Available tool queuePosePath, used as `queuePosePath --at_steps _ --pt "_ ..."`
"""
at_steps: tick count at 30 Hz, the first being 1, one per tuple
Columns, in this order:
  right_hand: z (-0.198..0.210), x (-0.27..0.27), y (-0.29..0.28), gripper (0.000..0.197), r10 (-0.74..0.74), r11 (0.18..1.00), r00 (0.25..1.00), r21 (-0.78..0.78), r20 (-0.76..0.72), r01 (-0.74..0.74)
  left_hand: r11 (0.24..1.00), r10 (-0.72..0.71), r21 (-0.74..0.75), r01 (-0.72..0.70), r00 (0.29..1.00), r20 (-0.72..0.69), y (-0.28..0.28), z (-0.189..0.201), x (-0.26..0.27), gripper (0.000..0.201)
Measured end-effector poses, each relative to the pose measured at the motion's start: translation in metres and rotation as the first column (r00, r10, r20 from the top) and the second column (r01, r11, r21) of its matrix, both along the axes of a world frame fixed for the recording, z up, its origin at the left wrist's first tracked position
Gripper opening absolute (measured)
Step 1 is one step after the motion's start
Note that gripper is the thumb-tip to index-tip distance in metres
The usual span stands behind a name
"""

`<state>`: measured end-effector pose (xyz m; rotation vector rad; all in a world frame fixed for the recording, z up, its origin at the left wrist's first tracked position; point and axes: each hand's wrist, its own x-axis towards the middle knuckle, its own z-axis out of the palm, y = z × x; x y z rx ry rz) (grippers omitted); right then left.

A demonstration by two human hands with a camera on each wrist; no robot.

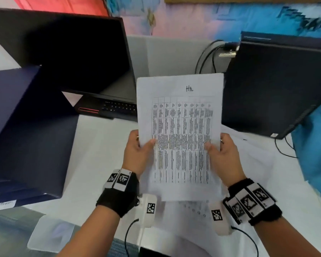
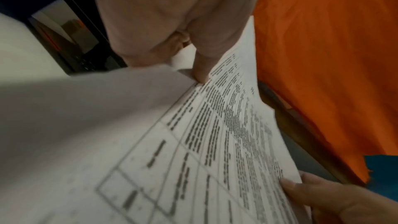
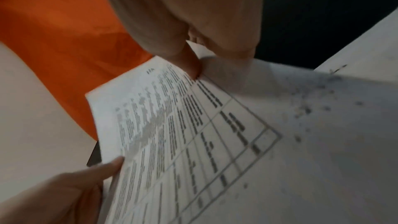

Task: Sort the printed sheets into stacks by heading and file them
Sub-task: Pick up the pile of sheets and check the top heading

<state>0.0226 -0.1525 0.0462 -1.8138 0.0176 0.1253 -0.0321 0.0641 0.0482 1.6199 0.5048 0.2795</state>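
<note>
Your left hand (image 1: 137, 153) and right hand (image 1: 223, 154) pinch the printed sheet (image 1: 180, 138) by its edges. Only the head view shows its handwritten heading; table text unreadable, fingers behind the sheet hidden.

A desk corner with dark boxes and a bright painted wall

The table (image 1: 100, 145) is covered in white and has a grey front edge. On its left side stands a dark blue box (image 1: 26, 130), and behind it a black laptop (image 1: 78, 58) is open with a dark screen. On the right is a black computer case (image 1: 272, 86), with black cables (image 1: 206, 56) going behind it. A grey partition (image 1: 167, 52) stands at the back. The wall (image 1: 202, 19) behind is painted in pink, red and blue colours. A blue cloth (image 1: 315, 154) hangs at the right edge. The light is soft and even.
</note>
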Motion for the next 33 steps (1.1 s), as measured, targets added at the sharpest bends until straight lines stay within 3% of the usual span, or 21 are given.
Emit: queuePosePath --at_steps 5,7,11,17,25,27,29,31,33 --pt "-0.038 -0.002 0.058 0.029 0.169 0.965 0.957 -0.16 -0.237 -0.21 0.993 0.111 0.072 -0.097 0.969 -0.219 0.057 -0.022 -0.034 0.049" --pt "-0.061 -0.005 0.081 0.033 0.194 0.954 0.925 -0.155 -0.326 -0.255 0.996 0.064 0.087 -0.036 0.94 -0.335 0.081 -0.042 -0.052 0.044" --pt "-0.091 -0.004 0.131 0.036 0.224 0.936 0.877 -0.155 -0.426 -0.315 0.983 -0.058 0.108 0.146 0.816 -0.576 0.127 -0.071 -0.085 0.04" --pt "-0.102 0.005 0.207 0.03 0.249 0.93 0.873 -0.148 -0.419 -0.337 0.97 0.171 0.24 -0.033 0.797 -0.579 0.186 -0.081 -0.09 0.047" --pt "-0.113 0.015 0.263 0.023 0.176 0.925 0.927 -0.266 -0.33 -0.27 0.891 0.284 0.454 0.0 0.779 -0.559 0.227 -0.094 -0.045 0.051" --pt "-0.114 0.019 0.268 0.022 0.21 0.906 0.93 -0.296 -0.303 -0.301 0.85 0.297 0.522 0.076 0.748 -0.593 0.227 -0.101 -0.04 0.047" --pt "-0.115 0.023 0.271 0.025 0.22 0.896 0.933 -0.318 -0.286 -0.309 0.754 0.291 0.616 0.229 0.723 -0.626 0.223 -0.106 -0.041 0.05" --pt "-0.115 0.027 0.273 0.023 0.209 0.909 0.936 -0.296 -0.283 -0.293 0.655 0.268 0.68 0.331 0.739 -0.618 0.215 -0.109 -0.041 0.052" --pt "-0.114 0.029 0.272 0.022 0.233 0.914 0.927 -0.26 -0.294 -0.312 0.618 0.204 0.691 0.375 0.772 -0.602 0.204 -0.109 -0.041 0.056"
